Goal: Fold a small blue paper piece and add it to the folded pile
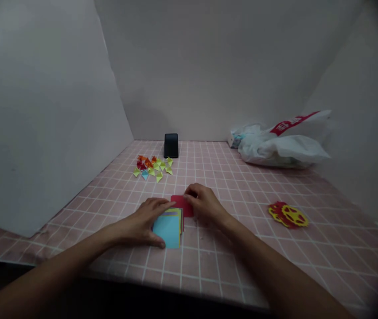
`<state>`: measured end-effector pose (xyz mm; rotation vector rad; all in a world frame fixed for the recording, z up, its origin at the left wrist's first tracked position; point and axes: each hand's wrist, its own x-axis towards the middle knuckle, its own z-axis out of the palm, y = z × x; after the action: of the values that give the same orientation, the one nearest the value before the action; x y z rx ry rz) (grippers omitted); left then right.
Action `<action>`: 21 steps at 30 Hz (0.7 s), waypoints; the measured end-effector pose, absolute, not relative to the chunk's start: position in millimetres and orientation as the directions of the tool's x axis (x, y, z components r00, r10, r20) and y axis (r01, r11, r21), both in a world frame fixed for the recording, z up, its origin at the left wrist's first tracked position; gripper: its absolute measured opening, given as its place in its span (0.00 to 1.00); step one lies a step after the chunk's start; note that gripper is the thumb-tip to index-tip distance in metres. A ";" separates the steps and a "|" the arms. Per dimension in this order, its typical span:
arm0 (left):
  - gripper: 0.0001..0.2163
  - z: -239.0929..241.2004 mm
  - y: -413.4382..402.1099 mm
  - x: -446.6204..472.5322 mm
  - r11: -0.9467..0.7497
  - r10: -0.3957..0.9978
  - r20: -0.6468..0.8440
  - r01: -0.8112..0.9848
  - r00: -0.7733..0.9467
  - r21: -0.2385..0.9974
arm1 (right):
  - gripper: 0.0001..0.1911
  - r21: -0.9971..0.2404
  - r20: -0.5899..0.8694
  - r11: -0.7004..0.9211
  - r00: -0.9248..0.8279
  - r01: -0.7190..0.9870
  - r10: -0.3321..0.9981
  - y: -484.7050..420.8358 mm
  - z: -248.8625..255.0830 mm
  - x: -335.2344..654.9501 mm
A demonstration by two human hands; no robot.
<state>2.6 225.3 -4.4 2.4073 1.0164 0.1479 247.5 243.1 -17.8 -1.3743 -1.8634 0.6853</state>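
A stack of square coloured paper (167, 230), light blue on top with yellow and darker edges showing, lies near the front of the table. My left hand (145, 221) spans its left side, thumb at the near edge and fingers at the far edge. Just behind the stack is a red paper square (181, 204), partly overlapped by it. My right hand (204, 203) pinches the red square at its right side, thumb and fingers together. The left fingertips reach the red square's left side; whether they press on it I cannot tell.
Several small folded paper pieces (152, 166) in red, orange, yellow and blue lie farther back. Behind them a dark phone (171, 146) stands upright. Red and yellow cut-out shapes (288, 215) lie at right. A white plastic bag (278, 148) and a tissue pack (237, 136) sit back right.
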 end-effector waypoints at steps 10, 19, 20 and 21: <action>0.44 -0.7 227.8 14.4 -0.527 0.724 -0.155 0.684 0.672 0.504 | 0.06 -0.717 0.204 0.277 -0.188 0.640 0.961 247.0 -23.5 252.2; 0.29 16.6 244.7 39.9 -0.587 0.708 -0.227 0.736 0.669 0.337 | 0.06 -0.703 0.211 0.279 -0.183 0.654 0.960 248.1 -27.6 251.3; 0.28 16.4 246.2 41.5 -0.593 0.710 -0.227 0.740 0.667 0.318 | 0.06 -0.702 0.206 0.273 -0.180 0.658 0.962 248.2 -27.9 251.3; 0.28 16.4 247.1 42.9 -0.599 0.711 -0.227 0.743 0.665 0.301 | 0.06 -0.700 0.197 0.265 -0.177 0.663 0.964 248.3 -28.0 251.2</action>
<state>42.9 247.1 16.4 2.5135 1.1455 -0.1170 251.2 248.3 -28.0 -1.4680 -1.9199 0.6262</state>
